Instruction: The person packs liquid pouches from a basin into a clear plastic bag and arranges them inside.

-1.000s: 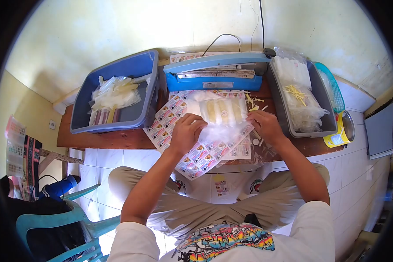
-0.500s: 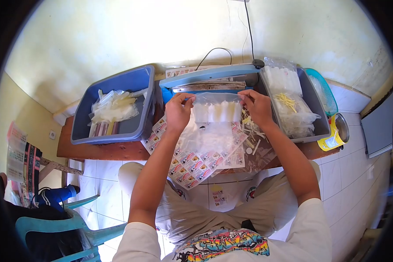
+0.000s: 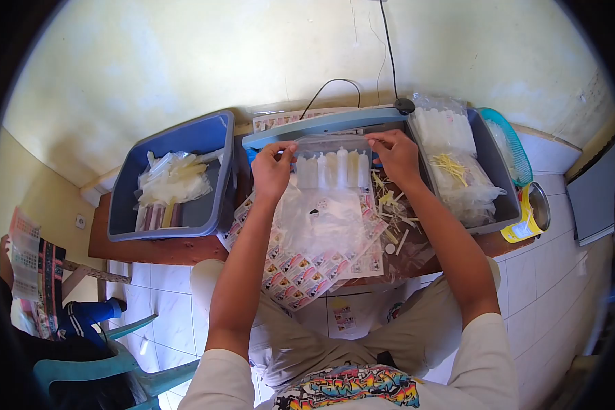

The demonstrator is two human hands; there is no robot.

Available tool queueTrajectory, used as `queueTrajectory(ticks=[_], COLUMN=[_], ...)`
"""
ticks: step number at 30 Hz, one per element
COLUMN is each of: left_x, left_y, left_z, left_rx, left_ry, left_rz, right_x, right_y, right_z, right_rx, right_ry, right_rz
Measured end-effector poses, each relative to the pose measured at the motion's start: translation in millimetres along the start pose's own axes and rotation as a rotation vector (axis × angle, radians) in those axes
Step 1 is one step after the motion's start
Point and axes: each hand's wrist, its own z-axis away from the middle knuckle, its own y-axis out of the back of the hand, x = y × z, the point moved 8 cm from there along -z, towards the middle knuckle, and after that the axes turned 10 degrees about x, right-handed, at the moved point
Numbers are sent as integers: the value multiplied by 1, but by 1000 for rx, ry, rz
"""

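Observation:
A clear plastic bag (image 3: 332, 171) holds a row of several white, candle-like tubes side by side. My left hand (image 3: 272, 167) pinches its upper left corner and my right hand (image 3: 398, 157) pinches the upper right one, so the top edge is stretched between them. Just behind that edge is a blue impulse sealer, its long arm (image 3: 328, 125) raised. Beneath the bag are more clear plastic (image 3: 324, 229) and printed label sheets (image 3: 301, 277) on the wooden table.
A grey-blue tub (image 3: 215, 212) with packed tubes stands at left. Another tub (image 3: 509, 205) at right holds filled bags and yellow strips (image 3: 451, 167). Beyond it are a green basket (image 3: 519, 154) and a yellow can (image 3: 526, 222). Scraps (image 3: 393, 212) litter the table. A person's hand (image 3: 5, 256) shows far left.
Both hands have brought the bag's top edge slightly up towards the sealer. The tubes are more clearly visible now, and the view has shifted a little.

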Motion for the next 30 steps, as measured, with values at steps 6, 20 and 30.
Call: queueTrajectory(ticks=[6, 20, 30], left_x=[-11, -38, 3], left_y=[-1, -21, -34], left_z=[-2, 10, 51], left_rx=[112, 15, -56], left_ry=[-15, 184, -593], left_rz=[125, 333, -234], right_x=[2, 29, 44], right_y=[-9, -29, -39], right_z=[-7, 3, 11], right_rx=[-65, -40, -63], right_ry=[-305, -472, -309], right_rz=[-5, -221, -268])
